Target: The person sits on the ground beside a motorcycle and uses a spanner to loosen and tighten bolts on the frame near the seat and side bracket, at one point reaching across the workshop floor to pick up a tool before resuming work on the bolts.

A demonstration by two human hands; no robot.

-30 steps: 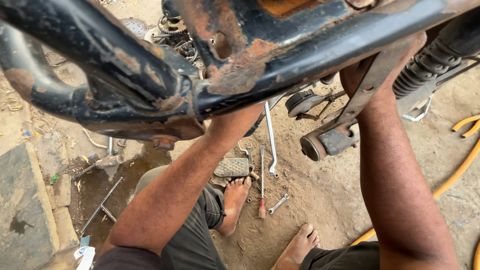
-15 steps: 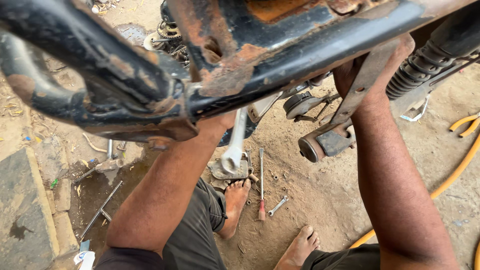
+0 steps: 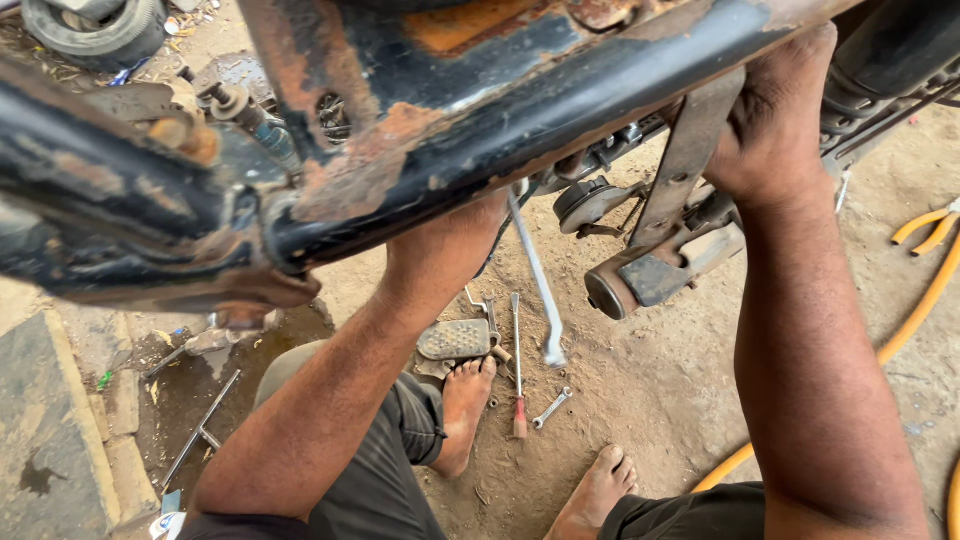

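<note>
Two hands steady the rusty black metal frame (image 3: 480, 150): right hand (image 3: 775, 125) clasping the upper-right rail, left hand (image 3: 440, 250) hidden mid-frame, grip untellable; slipping could drop it onto the bare feet (image 3: 470, 400).

tyre (image 3: 95, 30) top left | yellow hose (image 3: 905, 325) right | small spanner (image 3: 551, 408) on dirt

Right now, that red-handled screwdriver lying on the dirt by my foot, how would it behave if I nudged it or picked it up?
The screwdriver would probably stay stiff, given its straight metal shaft. Its slim, round shape suggests it could roll when nudged, though the loose dirt ground would likely stop it soon. It looks light for one hand, and the dusty red handle might feel gritty rather than slippery.
</note>
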